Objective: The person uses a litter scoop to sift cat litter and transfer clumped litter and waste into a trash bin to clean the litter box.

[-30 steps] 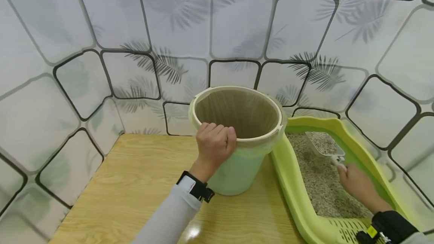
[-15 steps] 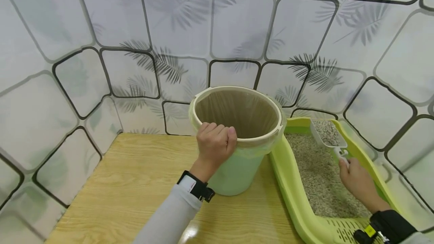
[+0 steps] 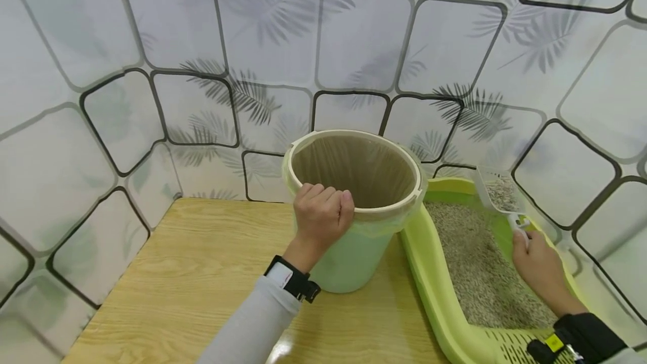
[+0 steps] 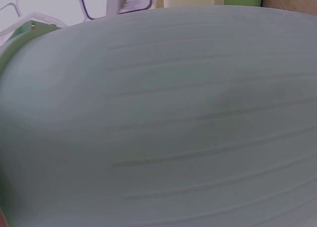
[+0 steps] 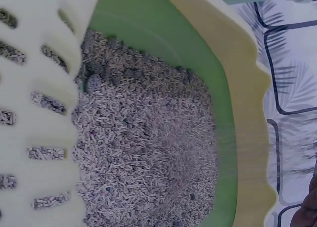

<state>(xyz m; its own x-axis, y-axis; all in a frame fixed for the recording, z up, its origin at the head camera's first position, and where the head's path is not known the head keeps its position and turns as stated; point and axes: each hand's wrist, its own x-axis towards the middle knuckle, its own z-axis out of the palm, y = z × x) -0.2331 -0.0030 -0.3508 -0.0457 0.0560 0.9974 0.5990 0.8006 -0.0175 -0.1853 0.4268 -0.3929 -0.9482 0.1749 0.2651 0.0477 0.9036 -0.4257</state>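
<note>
My left hand (image 3: 322, 215) grips the front rim of a pale green trash bin (image 3: 349, 265) lined with a clear bag. The bin's ribbed side (image 4: 198, 113) fills the left wrist view. My right hand (image 3: 541, 265) holds the handle of a white litter scoop (image 3: 483, 190) over the far right side of a yellow-green litter box (image 3: 429, 280). Grey pellet litter lies in the scoop. Below it, more litter (image 3: 475, 274) covers the box floor, with some dark clumps in the right wrist view. Faint streaks of falling litter (image 5: 287, 147) cross that view.
Both bin and litter box stand on a wood-grain table (image 3: 202, 263); the bin is close against the box's left side. A patterned curtain (image 3: 273, 44) rises behind them. The box's front has a slotted ledge (image 3: 510, 341).
The right hand has lifted the scoop up and to the right, from over the litter toward the box's far right rim. The left hand and bin have stayed in place.
</note>
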